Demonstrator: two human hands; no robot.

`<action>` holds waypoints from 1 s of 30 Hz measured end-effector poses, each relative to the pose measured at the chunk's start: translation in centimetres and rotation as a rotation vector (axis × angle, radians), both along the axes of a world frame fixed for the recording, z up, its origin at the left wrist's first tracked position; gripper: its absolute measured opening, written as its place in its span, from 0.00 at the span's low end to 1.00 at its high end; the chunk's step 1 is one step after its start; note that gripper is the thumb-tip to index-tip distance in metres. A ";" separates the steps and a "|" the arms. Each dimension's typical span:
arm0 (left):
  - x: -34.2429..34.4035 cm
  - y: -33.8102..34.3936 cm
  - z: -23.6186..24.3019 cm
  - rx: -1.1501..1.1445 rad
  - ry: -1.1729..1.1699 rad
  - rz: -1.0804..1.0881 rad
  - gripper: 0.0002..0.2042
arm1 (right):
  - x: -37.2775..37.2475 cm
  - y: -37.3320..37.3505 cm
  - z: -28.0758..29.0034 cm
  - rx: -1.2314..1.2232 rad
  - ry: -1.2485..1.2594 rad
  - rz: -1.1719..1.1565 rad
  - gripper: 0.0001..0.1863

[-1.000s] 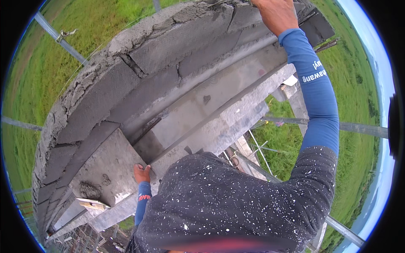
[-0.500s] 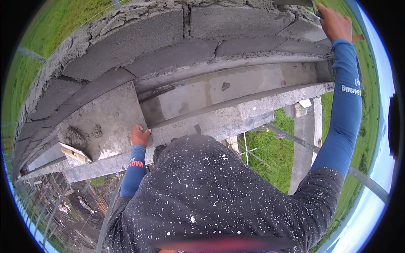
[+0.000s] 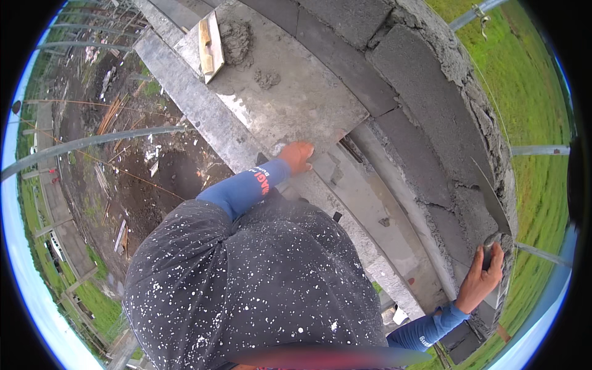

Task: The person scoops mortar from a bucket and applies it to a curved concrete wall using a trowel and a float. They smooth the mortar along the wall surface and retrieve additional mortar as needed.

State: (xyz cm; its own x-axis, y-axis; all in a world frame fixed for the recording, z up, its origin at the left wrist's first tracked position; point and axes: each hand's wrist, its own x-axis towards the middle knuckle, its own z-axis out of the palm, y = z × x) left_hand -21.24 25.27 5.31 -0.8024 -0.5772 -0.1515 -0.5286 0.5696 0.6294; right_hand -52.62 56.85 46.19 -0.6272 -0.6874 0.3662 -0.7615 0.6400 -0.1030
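By the right grip (image 3: 480, 285), a trowel (image 3: 491, 200) is held at its dark handle, with the fingers and thumb closed around it. The long grey blade is pointed away from the hand, along the upper part of a curved block wall (image 3: 431, 117); whether the wall is touched by the blade cannot be told. The left grip (image 3: 296, 156) is laid at the near corner of a flat grey board (image 3: 302, 111), with the thumb set apart from the fingers; whether the edge is pinched from beneath cannot be told.

On the board, a large heap of mortar (image 3: 236, 42) and a smaller lump (image 3: 267, 78) are carried. Beside the large heap, near the board's left edge, a float (image 3: 210, 48) with a pale plate and a wooden handle is placed.

A concrete channel (image 3: 394, 225) is seen running along the foot of the wall, and its far part is covered by the board. The wall's top is coated with rough mortar, and dark joints are left visible between the blocks. Both forearms are covered by blue sleeves (image 3: 243, 190), and the torso by a dark, white-speckled shirt (image 3: 265, 283). Ground strewn with debris (image 3: 148, 145) is seen on the left, grass (image 3: 533, 105) on the right.
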 end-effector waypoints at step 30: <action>40.6 -4.0 -13.8 0.240 -0.628 0.519 0.10 | 25.0 -47.8 -33.7 0.434 -1.190 0.145 0.20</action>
State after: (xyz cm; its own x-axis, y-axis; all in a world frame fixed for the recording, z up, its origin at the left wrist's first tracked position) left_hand 19.36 21.23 -8.51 -0.1710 -0.7442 -0.6458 -0.9777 0.0470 0.2047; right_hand -27.66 9.07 12.45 -0.3221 -0.6987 -0.6389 -0.4091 0.7113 -0.5716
